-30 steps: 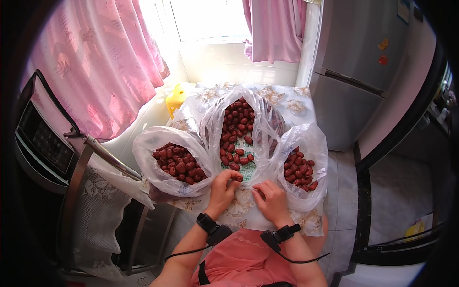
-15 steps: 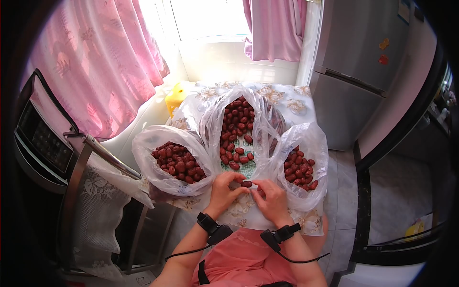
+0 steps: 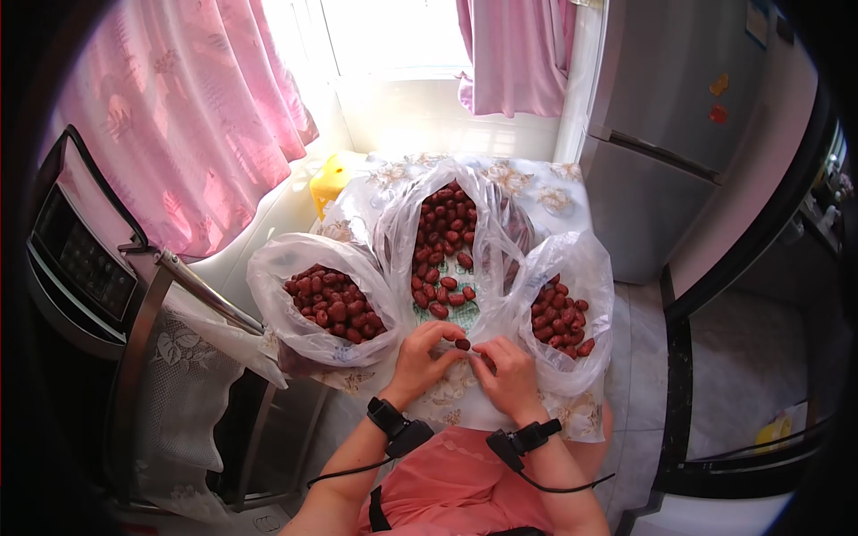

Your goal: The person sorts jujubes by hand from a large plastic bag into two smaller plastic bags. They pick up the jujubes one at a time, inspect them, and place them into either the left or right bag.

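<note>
Close to the table's front edge, a dark red date (image 3: pixel 462 344) sits at the fingertips of my left hand (image 3: pixel 418 359), pinched between finger and thumb. My right hand (image 3: pixel 508 371) is just to the right, its fingers curled together close to the date; whether it grips anything is hidden. Beyond my hands stands a large clear plastic bag (image 3: pixel 399 234), open toward me, with many dates (image 3: pixel 444 214) and a few loose ones near its mouth. A second bag (image 3: pixel 268 268) full of dates is at the left, and a third bag (image 3: pixel 594 277) with fewer dates at the right.
The bags rest on a flowered tablecloth (image 3: pixel 559 196). A yellow plastic object (image 3: pixel 331 177) is behind the left bag. To the left is a dark appliance (image 3: pixel 80 259) by a metal-framed rack; a grey refrigerator (image 3: pixel 639 192) stands to the right.
The date has turned slightly between my fingertips and now sits more upright, nearer my left fingers. The hands have barely shifted and the bags look the same.
</note>
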A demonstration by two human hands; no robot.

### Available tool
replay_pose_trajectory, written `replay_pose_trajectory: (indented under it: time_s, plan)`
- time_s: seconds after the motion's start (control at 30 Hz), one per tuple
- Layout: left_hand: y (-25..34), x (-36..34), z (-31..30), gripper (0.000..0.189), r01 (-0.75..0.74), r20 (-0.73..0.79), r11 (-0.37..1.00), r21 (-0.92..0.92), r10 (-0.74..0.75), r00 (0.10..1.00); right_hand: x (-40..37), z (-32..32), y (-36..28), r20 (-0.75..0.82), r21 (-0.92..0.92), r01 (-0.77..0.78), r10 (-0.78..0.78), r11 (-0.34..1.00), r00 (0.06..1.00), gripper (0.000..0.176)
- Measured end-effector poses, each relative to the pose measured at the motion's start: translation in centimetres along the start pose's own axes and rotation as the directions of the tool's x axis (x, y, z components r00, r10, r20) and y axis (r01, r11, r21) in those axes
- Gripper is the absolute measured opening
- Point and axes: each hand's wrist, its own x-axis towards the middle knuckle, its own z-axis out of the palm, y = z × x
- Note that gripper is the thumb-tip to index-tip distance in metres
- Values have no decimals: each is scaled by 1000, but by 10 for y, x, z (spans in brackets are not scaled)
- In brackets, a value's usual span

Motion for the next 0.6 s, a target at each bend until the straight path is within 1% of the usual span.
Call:
replay_pose_trajectory:
  time_s: [0.1,0.17,0.2,0.27,0.37,0.6]
  plan:
    - [1,1,0,26,20,-28,999,-32,-21,999,0,1,2,-8,-5,10,-10,1000,1000,12]
    - [2,2,0,27,-57,-56,998,2,57,997,0,1,1,-9,-3,6,-6,1000,1000,11]
    - [4,1,-1,27,-57,-56,998,2,57,997,0,1,0,-7,-5,6,-6,1000,1000,11]
    - [7,-2,-2,33,85,-53,996,1,-85,995,0,0,0,-4,-6,4,-4,1000,1000,11]
    - [-1,-4,2,37,102,-77,994,-32,-104,992,0,0,-1,-3,0,-3,3,1000,1000,11]
    - [3,-3,2,35,128,-94,989,-72,-134,986,0,0,0,-4,-6,0,0,1000,1000,12]
